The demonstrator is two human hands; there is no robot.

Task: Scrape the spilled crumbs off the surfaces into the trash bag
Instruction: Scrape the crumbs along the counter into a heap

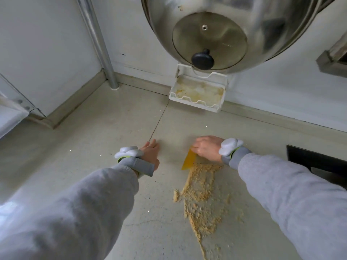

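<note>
Two arms in grey sleeves (pixel 62 212) enter from the bottom corners of the frame, each with one white wrist device (pixel 128 152) strapped above the cuff.

One spill of tan crumbs (pixel 203 196) lies on the pale countertop (pixel 75 147), lower centre to lower right. It runs as one long patch from below the right hand down to a thin tail at the bottom edge, with loose specks scattered on its right side. Bare counter lies open to its left, under and beyond the left arm.

One right hand (pixel 206 148), right of centre, fingers curled round the top of one yellow scraper (pixel 189 160). The blade slants down and left, its lower edge on the counter at the upper end of the crumbs.

One left hand (pixel 151 152), centre, lies against the counter with fingers straight and pressed together, holding nothing. It sits just left of the scraper, apart from it, with a clear strip between them.

One dark seam (pixel 159 121) crosses the counter from the left hand's fingertips toward the wall.

One black-edged opening (pixel 317 162) cuts into the counter at the right edge.

One white plastic tray (pixel 197 94), stained yellow inside, is fixed to the wall at upper centre, clear of the counter.

One metal pipe (pixel 101 45) stands in the upper left corner.

One steel bowl (pixel 281 25) hangs at the top of the frame, with one glass lid (pixel 209 40) and its black knob (pixel 202 60) against it.

The trash bag is out of sight.
</note>
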